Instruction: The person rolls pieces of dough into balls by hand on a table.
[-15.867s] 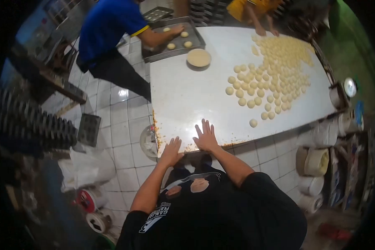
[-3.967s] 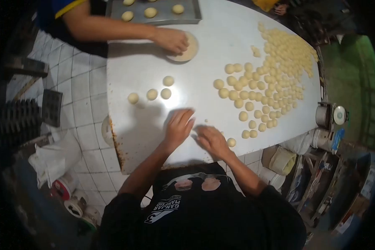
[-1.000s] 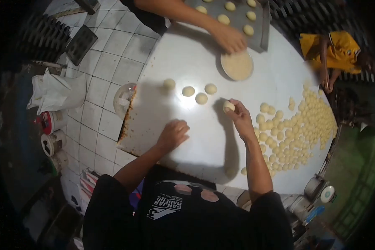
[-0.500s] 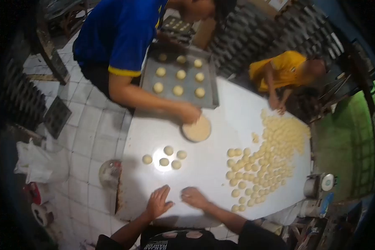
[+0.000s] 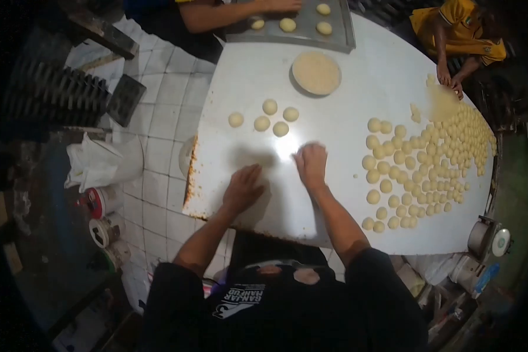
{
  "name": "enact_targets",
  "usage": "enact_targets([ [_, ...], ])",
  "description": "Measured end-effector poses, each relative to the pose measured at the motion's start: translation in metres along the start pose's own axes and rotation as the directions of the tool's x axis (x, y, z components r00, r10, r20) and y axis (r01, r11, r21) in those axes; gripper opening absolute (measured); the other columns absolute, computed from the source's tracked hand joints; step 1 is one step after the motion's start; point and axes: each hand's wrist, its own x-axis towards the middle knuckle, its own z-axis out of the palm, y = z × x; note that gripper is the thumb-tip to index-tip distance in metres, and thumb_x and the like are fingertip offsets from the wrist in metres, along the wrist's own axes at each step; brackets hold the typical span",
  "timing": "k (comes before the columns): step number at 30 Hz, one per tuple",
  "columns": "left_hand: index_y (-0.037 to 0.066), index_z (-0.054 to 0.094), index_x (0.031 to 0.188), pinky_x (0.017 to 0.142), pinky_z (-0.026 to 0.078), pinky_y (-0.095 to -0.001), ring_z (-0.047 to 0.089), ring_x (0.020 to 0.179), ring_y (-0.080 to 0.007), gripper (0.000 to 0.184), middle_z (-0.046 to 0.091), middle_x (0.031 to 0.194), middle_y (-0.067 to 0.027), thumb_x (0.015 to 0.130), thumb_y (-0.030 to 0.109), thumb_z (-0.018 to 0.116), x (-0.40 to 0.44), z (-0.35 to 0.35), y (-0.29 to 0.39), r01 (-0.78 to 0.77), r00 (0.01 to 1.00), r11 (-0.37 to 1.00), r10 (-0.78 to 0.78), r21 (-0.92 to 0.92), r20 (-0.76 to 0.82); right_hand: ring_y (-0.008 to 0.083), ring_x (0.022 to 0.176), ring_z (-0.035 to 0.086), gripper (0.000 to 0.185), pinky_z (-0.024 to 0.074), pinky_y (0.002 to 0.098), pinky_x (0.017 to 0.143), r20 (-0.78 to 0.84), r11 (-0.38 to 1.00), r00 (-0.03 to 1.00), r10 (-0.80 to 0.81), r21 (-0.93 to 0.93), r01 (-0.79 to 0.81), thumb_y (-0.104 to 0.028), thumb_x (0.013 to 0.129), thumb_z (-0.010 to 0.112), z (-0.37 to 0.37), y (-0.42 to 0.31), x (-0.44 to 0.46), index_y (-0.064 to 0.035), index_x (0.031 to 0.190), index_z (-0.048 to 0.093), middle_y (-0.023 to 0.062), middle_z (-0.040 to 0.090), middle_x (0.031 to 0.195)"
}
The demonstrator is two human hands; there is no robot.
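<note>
Several pale dough balls point(image 5: 281, 129) form a small group on the white table point(image 5: 346, 82). My left hand point(image 5: 243, 189) is low over the near part of the table, its fingers curled and held together; whatever may lie under them is hidden. To its right, my right hand point(image 5: 311, 160) is bent with its fingers curled down at the tabletop, and its palm side cannot be seen. A large spread of dough balls point(image 5: 399, 157) covers the table's right side. Beyond the small group stands a round bowl of pale crumbs point(image 5: 316, 73).
A metal tray point(image 5: 340, 39) with dough balls lies at the far edge, under a co-worker's hand point(image 5: 283, 5). Another person in yellow point(image 5: 431, 29) has both hands by the far right dough. White sacks point(image 5: 102, 161) and buckets stand on the floor at left.
Since half a second ago my hands are farther in over the table. The co-worker's hand has gone from the crumb bowl to the tray. Since one second ago, the ball in my right hand's fingers is no longer visible there.
</note>
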Motion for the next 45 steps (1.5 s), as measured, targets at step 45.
enact_targets([
  [45, 0.005, 0.070, 0.130, 0.101, 0.052, -0.0491, 0.066, 0.114, -0.0366, 0.035, 0.070, 0.125, -0.0150, 0.095, 0.006, 0.071, 0.243, -0.042, -0.111, -0.278, 0.930, 0.945, 0.220, -0.175, -0.294, 0.0407, 0.105, 0.069, 0.030, 0.0554, 0.0484, 0.092, 0.116, 0.895, 0.954, 0.276, 0.331, -0.299, -0.023, 0.100, 0.073, -0.065, -0.060, 0.127, 0.0013, 0.117, 0.068, 0.0234, 0.069, 0.118],
])
